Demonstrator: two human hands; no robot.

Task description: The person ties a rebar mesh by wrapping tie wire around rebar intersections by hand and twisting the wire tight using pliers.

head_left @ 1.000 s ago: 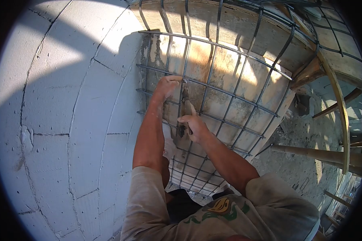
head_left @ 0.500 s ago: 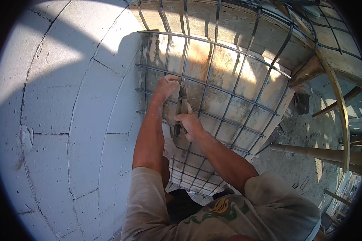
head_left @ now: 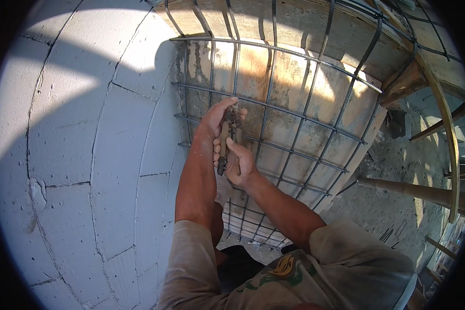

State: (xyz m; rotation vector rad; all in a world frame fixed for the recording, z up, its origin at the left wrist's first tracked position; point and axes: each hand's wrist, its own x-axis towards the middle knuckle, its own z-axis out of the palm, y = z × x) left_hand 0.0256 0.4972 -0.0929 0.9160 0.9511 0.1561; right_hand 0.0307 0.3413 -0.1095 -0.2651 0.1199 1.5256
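My right hand [head_left: 241, 163] grips a pair of pliers [head_left: 223, 147] with tan handles and dark ends. Its fingers wrap round the handles, which stand apart. My left hand [head_left: 218, 120] curls around the jaw end, thumb pointing up and fingertips showing on the far side. Whatever its fingers pinch is hidden by the hand and the tool's head. Both hands are in front of a grid of ribbed steel bars [head_left: 289, 151], close to a crossing at its left side. Behind the bars stand stained wooden boards [head_left: 289, 77].
A pale block wall [head_left: 113, 155] with mortar joints rises at my left. Thicker bars and a timber beam [head_left: 315, 26] cross the top. On the right, a curved plank [head_left: 442, 134] and a wooden pole [head_left: 408, 192] stand above a rough concrete floor [head_left: 367, 217].
The pliers have moved slightly down from the bar crossing, and their handles have spread apart. My left hand has shifted from beside the jaws to curl around them.
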